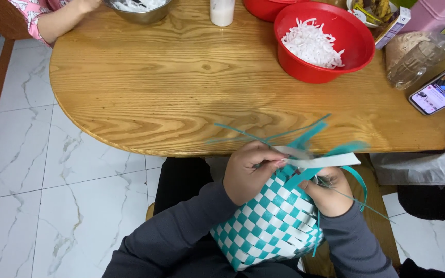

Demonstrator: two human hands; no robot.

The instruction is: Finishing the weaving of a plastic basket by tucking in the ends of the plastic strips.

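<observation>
Both hands clamp the teal-and-white woven pouch (269, 219), left hand (248, 172) pinching a loose strip, right hand (330, 193) gripping its right edge; it looks light, springy, best held by the woven body.

I see a woven basket (266, 226) of smooth, slightly glossy plastic strips in teal and white. The table (145, 87) is varnished wood with a soft sheen. Near its far edge the red bowl (354, 49) is shiny plastic, the cup (413, 64) clear glass. The floor (52, 195) is polished marble-look tile.
</observation>
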